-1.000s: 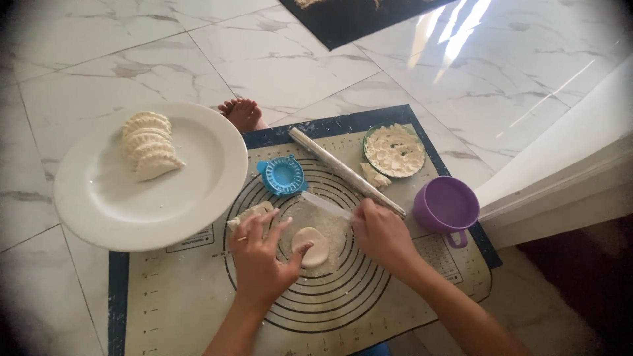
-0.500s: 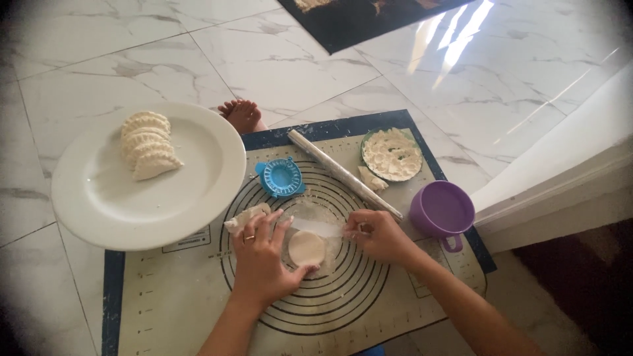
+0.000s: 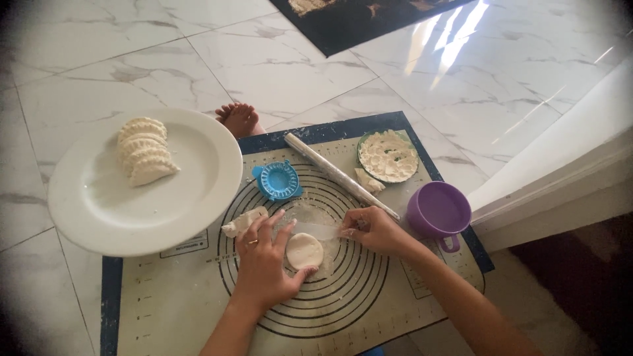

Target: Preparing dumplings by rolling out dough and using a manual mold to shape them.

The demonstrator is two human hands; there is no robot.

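Note:
A small flat round of dough (image 3: 304,250) lies on the ringed baking mat (image 3: 165,310). My left hand (image 3: 264,264) rests flat on the mat with fingers spread, its thumb and forefinger against the round's left edge. My right hand (image 3: 372,229) sits to the right of the round, pinching one end of a thin clear plastic piece (image 3: 321,231) that lies just above the round. A lump of dough (image 3: 244,221) sits by my left fingertips.
A white plate (image 3: 198,191) with several folded dumplings (image 3: 145,150) overlaps the mat's left side. A blue dumpling press (image 3: 278,179), rolling pin (image 3: 336,173), green bowl of white filling (image 3: 389,157) and purple cup (image 3: 438,209) stand behind. A bare foot (image 3: 239,118) rests on the marble floor.
The clear plastic piece that covered the dough round has come off toward the right with my right hand. The round now lies bare. My left hand stayed beside it.

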